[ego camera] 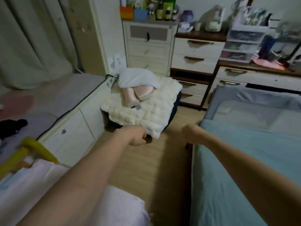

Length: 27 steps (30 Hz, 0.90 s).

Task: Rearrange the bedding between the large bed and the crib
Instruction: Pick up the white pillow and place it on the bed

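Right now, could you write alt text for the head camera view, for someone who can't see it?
Two bare arms reach forward over a wooden floor, left hand and right hand curled, holding nothing. Ahead, a fluffy cream blanket carries pink pillows; a teal-sheeted bed lies right.

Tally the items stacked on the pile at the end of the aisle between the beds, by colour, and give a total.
Cream: 1, the fluffy blanket that forms the base of the pile.
Pink: 1, a folded pink piece lying on the blanket.
Pale grey-white: 1, a cloth draped over the pink piece.
Total: 3 that I can tell apart; something dark shows underneath, unclear.
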### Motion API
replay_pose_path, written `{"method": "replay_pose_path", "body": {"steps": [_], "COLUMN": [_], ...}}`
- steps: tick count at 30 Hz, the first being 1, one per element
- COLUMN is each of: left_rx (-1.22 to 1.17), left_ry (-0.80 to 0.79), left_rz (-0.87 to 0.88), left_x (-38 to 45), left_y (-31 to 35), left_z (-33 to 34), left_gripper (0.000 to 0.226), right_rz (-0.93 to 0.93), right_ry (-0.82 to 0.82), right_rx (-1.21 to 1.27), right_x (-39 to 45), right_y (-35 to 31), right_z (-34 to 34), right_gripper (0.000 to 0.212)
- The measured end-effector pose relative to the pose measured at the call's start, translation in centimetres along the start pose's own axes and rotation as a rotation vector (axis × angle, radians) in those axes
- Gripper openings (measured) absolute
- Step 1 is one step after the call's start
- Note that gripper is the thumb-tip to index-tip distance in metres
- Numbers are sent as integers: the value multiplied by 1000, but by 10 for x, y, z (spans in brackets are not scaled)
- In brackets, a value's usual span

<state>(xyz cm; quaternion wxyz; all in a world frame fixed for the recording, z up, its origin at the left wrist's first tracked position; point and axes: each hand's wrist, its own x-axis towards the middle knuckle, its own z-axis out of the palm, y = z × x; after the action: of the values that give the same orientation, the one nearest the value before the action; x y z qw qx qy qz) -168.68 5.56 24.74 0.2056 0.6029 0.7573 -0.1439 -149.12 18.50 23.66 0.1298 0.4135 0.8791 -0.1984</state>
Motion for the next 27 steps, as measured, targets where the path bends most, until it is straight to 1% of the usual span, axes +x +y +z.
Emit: {"method": "replay_pose_path", "body": {"steps": [3,4,8,11,14,15,17,18,19,21,23,24,27], "left_rx": [-20,-9,11,-14,-52,-72,-120,-144,-177,-215,-272,-286,-308], "left_ry": [70,62,6,2,-65,-72,-63,-58,-47,-12,-1,-15,-20], "left_rz": [1,-4,-42,-75,-108,-110,-118,-118,-127,-137,-201,-203,-238], "left_x": [50,73,153,211,267,276,330,339,373,411,453,461,518], "left_y": [-10,-18,-66,-105,-129,-131,-140,-140,-145,-152,-166,-171,-202], "left_z": [-26,-41,-88,-121,-148,-149,-164,-167,-176,-183,-191,-192,-199], "left_gripper": [35,36,38,42,41,40,38,36,33,26,28,27,27], "right_rz": [40,72,135,143,137,134,135,141,133,139,166,177,192], "right_ry": [87,89,64,87,10,-5,-21,-19,-31,-24,-11,-8,-51], "right_rx": [75,97,130,205,241,258,303,310,318,387,492,563,607], "right_x": [47,67,148,214,273,283,338,352,392,445,510,524,599], "right_y": [28,33,50,57,58,58,68,71,78,86,91,90,81], "right_z": [-26,-40,-78,-106,-126,-126,-146,-152,-164,-178,-192,-196,-215], "right_gripper": [27,26,24,23,27,29,31,32,33,32,31,30,30]}}
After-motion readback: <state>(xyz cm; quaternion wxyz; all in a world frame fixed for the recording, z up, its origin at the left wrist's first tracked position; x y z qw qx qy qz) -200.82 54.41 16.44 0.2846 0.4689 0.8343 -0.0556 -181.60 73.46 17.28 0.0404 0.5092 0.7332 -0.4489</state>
